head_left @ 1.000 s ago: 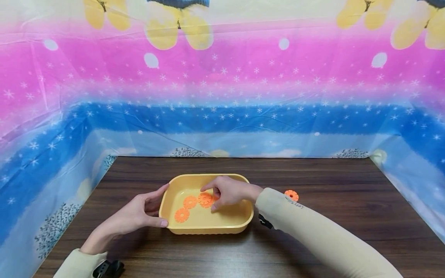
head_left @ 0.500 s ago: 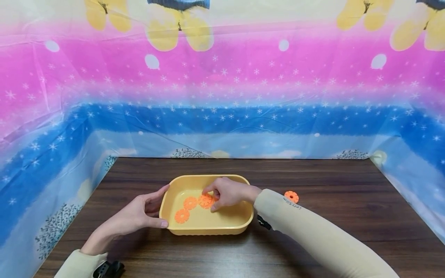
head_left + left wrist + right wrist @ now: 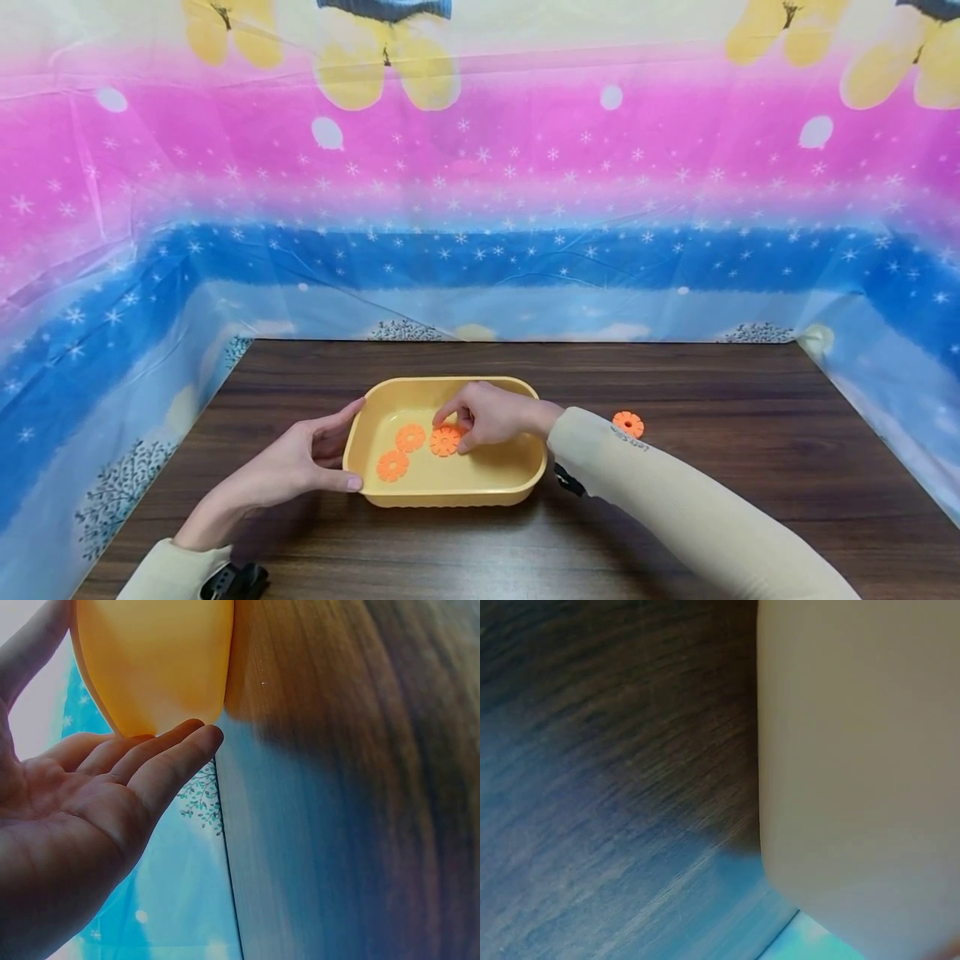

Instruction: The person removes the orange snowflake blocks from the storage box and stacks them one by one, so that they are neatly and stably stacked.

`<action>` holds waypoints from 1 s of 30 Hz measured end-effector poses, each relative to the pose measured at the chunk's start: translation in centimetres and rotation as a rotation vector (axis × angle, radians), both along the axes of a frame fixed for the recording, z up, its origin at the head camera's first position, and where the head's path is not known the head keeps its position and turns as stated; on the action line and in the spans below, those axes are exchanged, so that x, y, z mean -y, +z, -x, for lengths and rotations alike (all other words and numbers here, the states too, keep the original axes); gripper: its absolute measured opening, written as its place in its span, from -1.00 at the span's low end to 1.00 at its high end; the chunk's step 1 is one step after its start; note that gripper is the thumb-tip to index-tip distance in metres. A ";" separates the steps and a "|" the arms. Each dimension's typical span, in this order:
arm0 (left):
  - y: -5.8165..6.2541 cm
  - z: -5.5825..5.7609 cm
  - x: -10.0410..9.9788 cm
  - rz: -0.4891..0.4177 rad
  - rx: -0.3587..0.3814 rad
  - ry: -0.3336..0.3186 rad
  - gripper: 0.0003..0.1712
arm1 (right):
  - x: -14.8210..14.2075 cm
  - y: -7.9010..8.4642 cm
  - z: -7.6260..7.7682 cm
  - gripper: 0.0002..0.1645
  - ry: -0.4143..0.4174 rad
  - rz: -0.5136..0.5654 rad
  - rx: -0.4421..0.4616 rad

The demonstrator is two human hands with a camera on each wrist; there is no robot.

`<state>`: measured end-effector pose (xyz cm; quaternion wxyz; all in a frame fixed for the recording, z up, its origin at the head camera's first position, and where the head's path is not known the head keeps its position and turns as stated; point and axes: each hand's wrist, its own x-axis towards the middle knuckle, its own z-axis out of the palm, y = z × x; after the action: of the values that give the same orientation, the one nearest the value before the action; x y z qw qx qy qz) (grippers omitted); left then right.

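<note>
A yellow plastic tub [image 3: 495, 477] stands on the table, my left hand [image 3: 296, 458] holding its left end with the thumb at the near corner and a finger at the far one. In the left wrist view, several fairly straight fingers lie against the tub's wall [image 3: 154, 660]. My right hand [image 3: 495, 414] reaches over the right rim and pinches an orange notched disc [image 3: 446, 442] between thumb and forefinger, inside the tub. Two similar discs lie left of it, a farther disc [image 3: 410, 437] and a nearer disc [image 3: 392, 466]. The right wrist view shows only the tub's outer wall [image 3: 855, 750].
Another orange notched disc [image 3: 628, 424] lies on the dark wood table [image 3: 720, 400], right of the tub, beside my right sleeve [image 3: 645, 467]. A patterned cloth [image 3: 480, 250] hangs behind the table and along both sides.
The orange at my right fingertips looked like overlapping discs before; now one disc shows, slightly lower and clear of its neighbour. The left hand and tub stay put.
</note>
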<state>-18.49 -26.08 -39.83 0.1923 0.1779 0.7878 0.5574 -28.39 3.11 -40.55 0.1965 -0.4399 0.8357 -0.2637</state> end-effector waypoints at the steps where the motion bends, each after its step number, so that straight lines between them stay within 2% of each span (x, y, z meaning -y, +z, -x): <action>1: 0.0 0.0 0.0 -0.003 0.003 -0.001 0.12 | 0.0 0.0 0.1 -0.50 0.001 0.000 0.002; 15: 0.1 0.0 -0.1 0.004 0.001 0.008 0.13 | 0.2 -0.4 0.4 -0.56 0.005 0.012 -0.003; 30: 0.0 -0.1 0.0 -0.004 -0.007 -0.004 0.12 | 0.3 -0.1 -0.1 -0.59 0.015 0.049 -0.031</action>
<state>-18.41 -26.07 -39.80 0.1904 0.1818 0.7870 0.5580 -28.32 2.84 -40.60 0.1747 -0.4550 0.8285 -0.2758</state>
